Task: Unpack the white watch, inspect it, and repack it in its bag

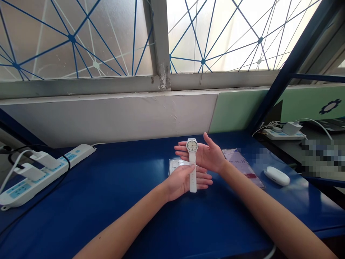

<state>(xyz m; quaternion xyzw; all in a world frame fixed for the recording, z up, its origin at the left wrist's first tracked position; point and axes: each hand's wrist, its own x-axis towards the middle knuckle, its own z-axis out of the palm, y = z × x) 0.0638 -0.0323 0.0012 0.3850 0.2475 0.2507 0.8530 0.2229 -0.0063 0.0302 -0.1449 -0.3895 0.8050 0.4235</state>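
A white wristwatch (pixel 192 146) with a round dial lies face up across my two hands, its strap stretched toward me. My left hand (pixel 178 181) has its thumb pressed on the strap, holding it against the fingers, which reach out flat to the right. Palm up and fingers spread, my right hand (pixel 209 155) is behind the dial end; whether it bears any of the watch's weight I cannot tell. Partly hidden behind my hands, a small clear packet (pixel 174 164) with a white label lies on the blue table (pixel 129 172).
To the right lie a phone (pixel 239 163) showing a timer and a white earbud case (pixel 277 176). A white power strip (pixel 77 154) with plugs and a black cable (pixel 51 190) takes up the left side. Behind the table are a wall and frosted windows.
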